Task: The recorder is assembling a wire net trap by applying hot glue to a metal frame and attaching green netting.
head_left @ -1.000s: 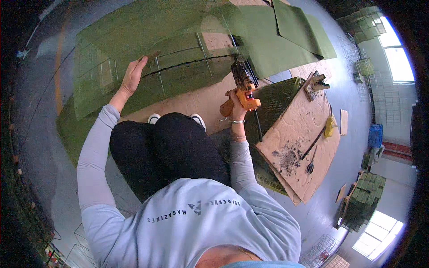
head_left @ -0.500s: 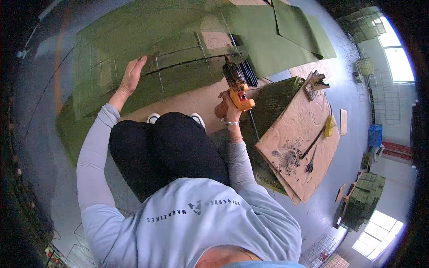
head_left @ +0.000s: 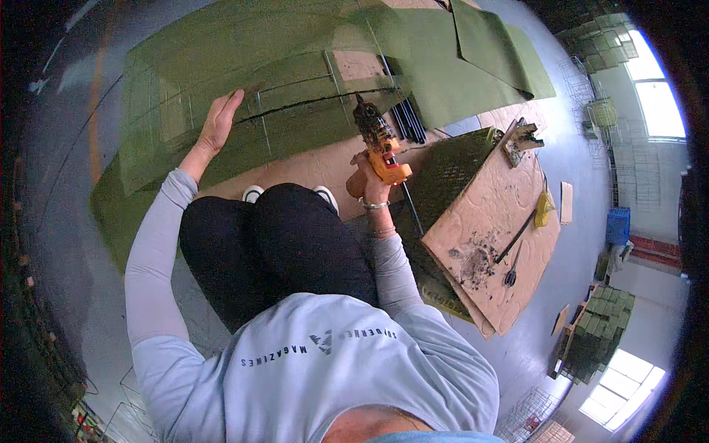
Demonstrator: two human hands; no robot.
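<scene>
My right hand (head_left: 374, 183) is wrapped round the handle of an orange glue gun (head_left: 391, 171) whose front is crusted dark. Its pointed tip reaches a dark seam line (head_left: 310, 103) running across green mesh fabric (head_left: 295, 133). Thin wire frame bars (head_left: 266, 133) show along and through the mesh. On the left, my left hand (head_left: 220, 122) is stretched out at the mesh near the seam's left end, fingers straight and holding nothing; whether it presses on the fabric I cannot tell. Several black sticks (head_left: 408, 122) lie just right of the gun.
To the right, a cardboard sheet (head_left: 473, 221) spotted with black residue lies on a dark green crate (head_left: 458, 166). On it are a smeared block (head_left: 523, 142), a yellow-ended tool (head_left: 544, 209) and a small dark tool (head_left: 511, 276). Stacked green pieces (head_left: 602, 317) and wire racks (head_left: 635, 173) stand farther right.
My right hand has moved the glue gun a little to the left along the seam. My left hand is nearly still.
</scene>
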